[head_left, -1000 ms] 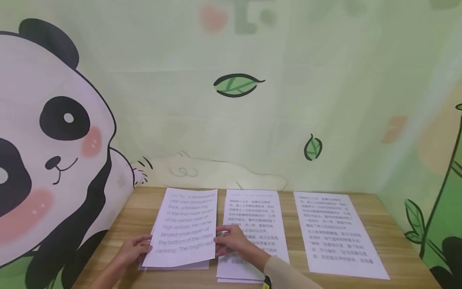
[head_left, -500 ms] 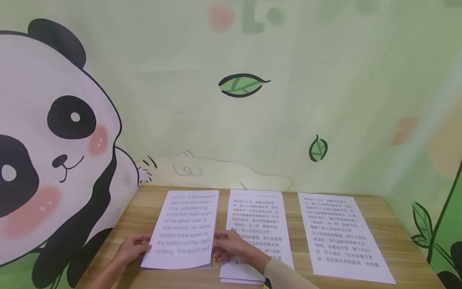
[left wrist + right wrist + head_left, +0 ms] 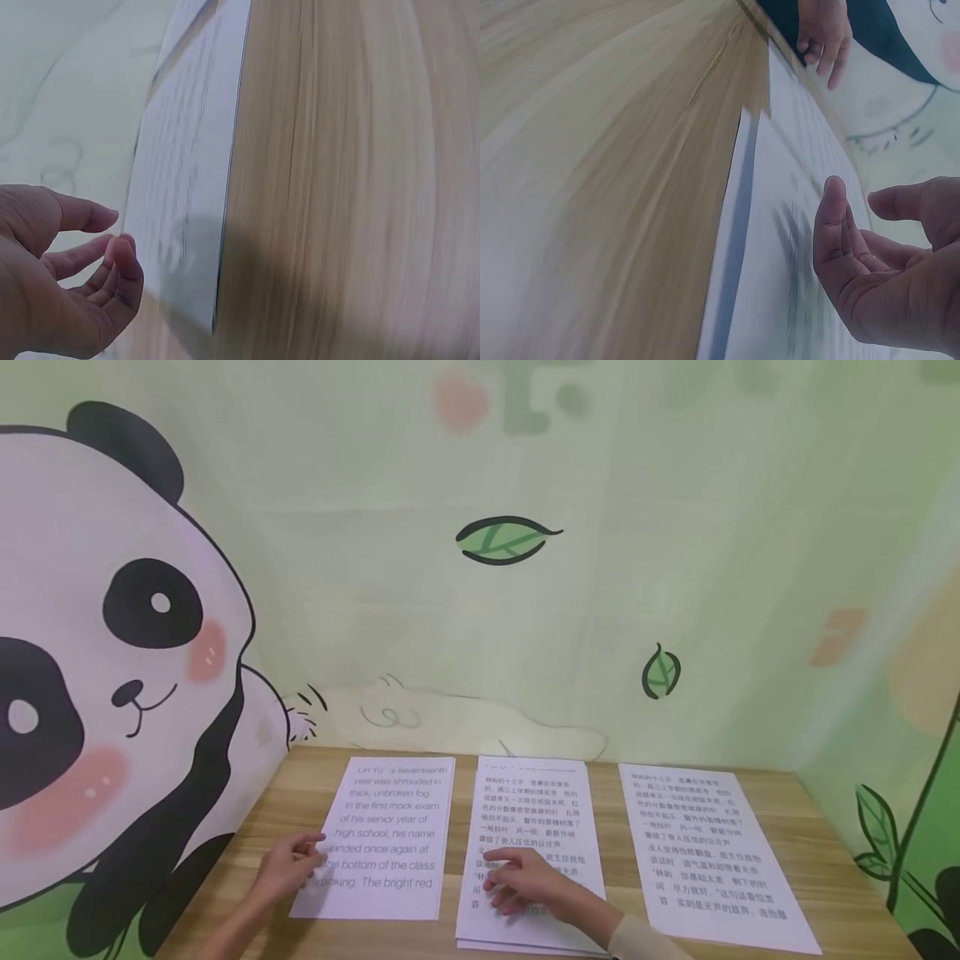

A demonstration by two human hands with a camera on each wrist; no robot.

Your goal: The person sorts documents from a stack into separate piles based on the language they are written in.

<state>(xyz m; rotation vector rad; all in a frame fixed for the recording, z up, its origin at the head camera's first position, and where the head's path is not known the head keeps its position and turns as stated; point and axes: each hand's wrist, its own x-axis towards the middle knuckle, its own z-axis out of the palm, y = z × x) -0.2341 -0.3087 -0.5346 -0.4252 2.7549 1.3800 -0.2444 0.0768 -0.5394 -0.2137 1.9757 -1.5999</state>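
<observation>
On the left of the table lies a white sheet printed with English text, with a sheet edge showing beneath it. My left hand hovers over its lower left edge, fingers loosely bent and holding nothing. In the left wrist view, a gap shows between that thumb and forefinger. Above the middle stack of printed sheets, which has Chinese text on top, is my right hand. The right wrist view shows the fingers of this hand relaxed, apart from the paper, with nothing between them.
At the right of the wooden table lies another sheet with Chinese text. A pale green backdrop with a panda drawing and leaves rises directly behind the table.
The left English sheet has been lowered flat, lined up over the one beneath, and let go. My right hand has moved right, from its edge to over the middle stack.
</observation>
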